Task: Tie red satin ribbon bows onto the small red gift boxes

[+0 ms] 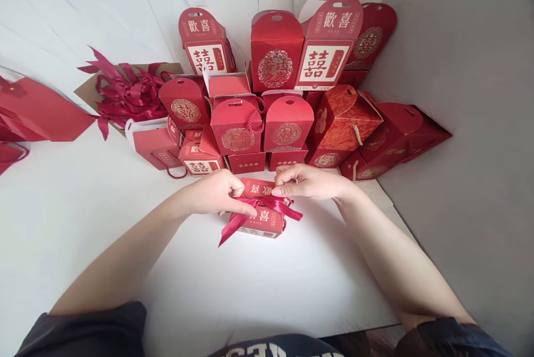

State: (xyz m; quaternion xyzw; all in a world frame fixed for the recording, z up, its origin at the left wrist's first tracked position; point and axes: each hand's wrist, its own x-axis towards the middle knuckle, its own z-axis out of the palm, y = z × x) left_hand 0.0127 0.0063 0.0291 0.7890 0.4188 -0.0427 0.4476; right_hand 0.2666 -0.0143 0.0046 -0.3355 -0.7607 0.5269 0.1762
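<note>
Workpiece location: I have the gift box on the white table, directly in front of a tiered group of red boxes. The box is seated between my 2 hands, and its printed characters appear inverted from my viewpoint. A crimson ribbon crosses the top of the box and bunches at the middle. 1 ribbon end hangs over the near side toward the lower left; another extends past the right edge.

Left hand: thumb extended along the ribbon, index finger bent, ribbon pinched between them. Right hand: fingers curled, thumb tip beside the ribbon at the far panel of the box. From this angle I cannot tell whether the right fingertips grasp the ribbon or only rest against it.

Surroundings: the top row of the group includes 2 boxes with white front panels. An orange patterned box sits at the right of the group, near the grey wall. At the left, a heap of crimson ribbons lies in a brown paper holder. Farther left is a larger red item, cut off by the frame.
</note>
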